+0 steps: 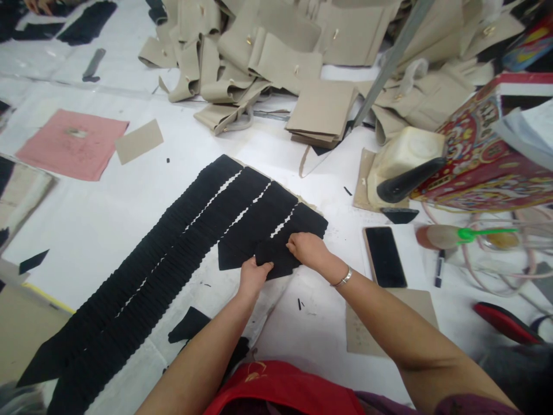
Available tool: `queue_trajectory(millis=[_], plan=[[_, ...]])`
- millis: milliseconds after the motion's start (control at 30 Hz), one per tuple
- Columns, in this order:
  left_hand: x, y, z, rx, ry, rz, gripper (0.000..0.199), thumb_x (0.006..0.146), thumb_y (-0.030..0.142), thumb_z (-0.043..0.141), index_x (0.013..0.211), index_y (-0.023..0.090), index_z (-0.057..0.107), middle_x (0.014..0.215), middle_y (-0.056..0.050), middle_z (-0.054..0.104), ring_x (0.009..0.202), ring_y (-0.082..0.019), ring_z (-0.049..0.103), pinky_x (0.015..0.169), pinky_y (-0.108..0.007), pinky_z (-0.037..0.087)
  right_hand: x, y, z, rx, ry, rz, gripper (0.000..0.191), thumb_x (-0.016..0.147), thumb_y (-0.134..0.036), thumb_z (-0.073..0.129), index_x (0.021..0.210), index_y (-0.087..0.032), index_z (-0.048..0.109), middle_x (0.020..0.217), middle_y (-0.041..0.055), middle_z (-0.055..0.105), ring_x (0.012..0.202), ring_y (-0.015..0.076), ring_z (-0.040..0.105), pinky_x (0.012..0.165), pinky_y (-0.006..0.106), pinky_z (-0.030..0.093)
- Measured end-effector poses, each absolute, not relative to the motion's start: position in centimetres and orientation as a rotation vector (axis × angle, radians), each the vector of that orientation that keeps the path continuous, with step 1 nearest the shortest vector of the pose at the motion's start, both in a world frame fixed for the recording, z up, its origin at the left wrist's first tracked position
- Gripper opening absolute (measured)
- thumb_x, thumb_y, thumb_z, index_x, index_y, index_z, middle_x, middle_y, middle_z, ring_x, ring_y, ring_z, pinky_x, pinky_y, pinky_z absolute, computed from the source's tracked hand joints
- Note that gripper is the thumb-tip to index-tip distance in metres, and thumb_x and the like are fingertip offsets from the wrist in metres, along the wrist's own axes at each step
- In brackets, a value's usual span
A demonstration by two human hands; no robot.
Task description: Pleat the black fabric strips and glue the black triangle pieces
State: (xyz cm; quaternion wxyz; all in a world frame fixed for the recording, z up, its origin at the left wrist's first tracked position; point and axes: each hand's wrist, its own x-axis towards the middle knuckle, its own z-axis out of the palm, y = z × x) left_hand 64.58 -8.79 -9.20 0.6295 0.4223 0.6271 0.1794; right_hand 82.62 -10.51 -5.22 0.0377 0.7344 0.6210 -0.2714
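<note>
Long rows of overlapping black fabric pieces (173, 248) run slantwise across the white table. At the near right end of the rows, my left hand (254, 275) pinches the lower edge of a black fabric piece (274, 256), thumb on top. My right hand (309, 249), a silver bracelet on its wrist, is closed with fingertips at the same piece's right side. Whether that piece is one layer or several I cannot tell. Its underside is hidden. A loose black scrap (190, 324) lies beside my left forearm.
Beige bag panels (276, 52) are heaped at the back, beside a stack of beige pieces (322, 109) and a slanted metal post (389, 63). To the right are a phone (384, 256), a white container (404, 155), a red box (479, 138) and a green-tipped bottle (444, 236). A pink cloth (71, 144) lies left.
</note>
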Motion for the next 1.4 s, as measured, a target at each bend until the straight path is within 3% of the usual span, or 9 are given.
queue_trajectory(millis=[800, 1400], plan=[[63.7, -8.8, -9.7, 1.034, 1.437, 0.429, 0.028, 0.057, 0.023, 0.071, 0.083, 0.012, 0.069, 0.077, -0.006, 0.07, 0.07, -0.019, 0.064, 0.068, -0.029, 0.05, 84.2, -9.9, -5.0, 2.345, 1.856, -0.898, 0.02, 0.08, -0.03, 0.05, 0.084, -0.019, 0.066, 0.086, 0.0053, 0.068, 0.079, 0.018, 0.062, 0.062, 0.023, 0.039], [62.4, -8.9, -9.4, 1.185, 1.452, 0.322, 0.025, 0.059, 0.025, 0.068, 0.081, 0.013, 0.068, 0.072, -0.005, 0.068, 0.068, -0.019, 0.062, 0.064, -0.028, 0.049, 81.4, -10.8, -4.6, 2.301, 1.811, -0.805, 0.023, 0.085, -0.027, 0.045, 0.09, -0.015, 0.064, 0.097, 0.0112, 0.066, 0.091, 0.021, 0.061, 0.075, 0.027, 0.044]])
